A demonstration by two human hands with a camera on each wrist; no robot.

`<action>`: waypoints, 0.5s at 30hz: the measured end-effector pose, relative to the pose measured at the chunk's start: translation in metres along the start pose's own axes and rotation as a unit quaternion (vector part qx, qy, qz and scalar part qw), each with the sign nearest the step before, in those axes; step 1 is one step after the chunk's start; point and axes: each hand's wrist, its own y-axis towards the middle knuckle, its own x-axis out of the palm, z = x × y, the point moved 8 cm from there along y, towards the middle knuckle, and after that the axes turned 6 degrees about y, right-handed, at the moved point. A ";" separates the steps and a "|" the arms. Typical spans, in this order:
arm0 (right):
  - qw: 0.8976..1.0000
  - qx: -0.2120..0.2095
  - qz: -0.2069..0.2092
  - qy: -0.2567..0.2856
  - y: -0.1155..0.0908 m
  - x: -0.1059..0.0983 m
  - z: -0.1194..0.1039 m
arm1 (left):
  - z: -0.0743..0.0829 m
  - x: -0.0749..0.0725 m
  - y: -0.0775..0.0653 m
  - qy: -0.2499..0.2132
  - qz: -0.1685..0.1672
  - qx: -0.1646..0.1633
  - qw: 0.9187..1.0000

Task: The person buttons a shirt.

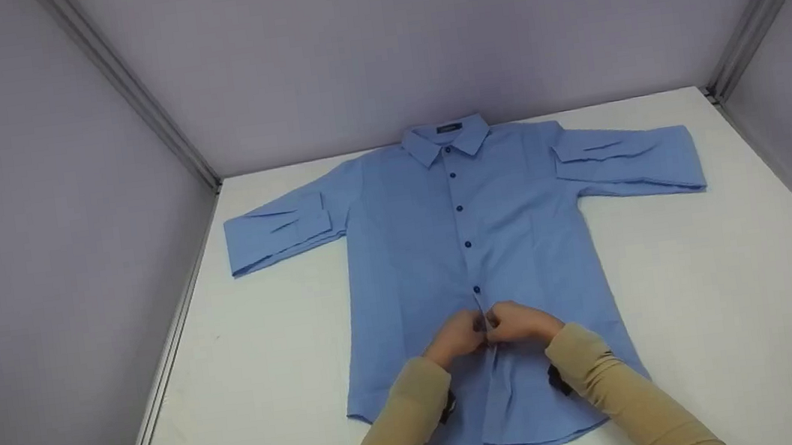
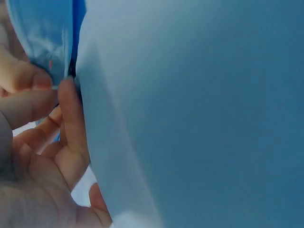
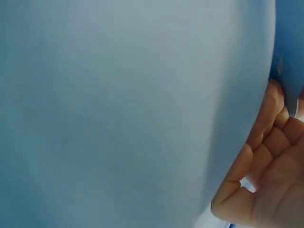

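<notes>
A light blue button-up shirt (image 1: pixel 414 250) lies front up on the white table, its collar at the far side. Dark buttons run down its front, with the lowest visible button (image 1: pixel 477 290) just above my hands. My left hand (image 1: pixel 461 334) pinches the front placket from the left, thumb against forefinger in the left wrist view. Opposite it, my right hand (image 1: pixel 520 322) pinches the other side of the placket with curled fingers. The cloth edge is lifted between the two hands. Whatever lies between the fingertips is mostly hidden.
Both sleeves are folded back, the left sleeve (image 1: pixel 276 233) and the right sleeve (image 1: pixel 630 160) pointing outward. White table (image 1: pixel 258 390) surrounds the shirt. Grey panels (image 1: pixel 419 38) with metal frame strips stand behind and at both sides.
</notes>
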 end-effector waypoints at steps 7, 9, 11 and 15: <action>1.000 -0.017 -0.014 0.017 -0.003 0.001 0.000 | 0.003 0.004 -0.007 0.048 -0.005 -0.016 0.999; 1.000 -0.019 -0.015 0.016 -0.004 0.002 0.001 | 0.002 0.007 -0.009 0.066 -0.003 -0.033 0.997; 1.000 -0.022 -0.014 0.015 -0.004 0.002 0.002 | 0.002 0.008 -0.010 0.075 -0.007 -0.045 0.996; 0.999 -0.031 -0.013 0.015 -0.006 0.002 0.000 | 0.003 0.007 -0.009 0.028 -0.016 -0.019 0.999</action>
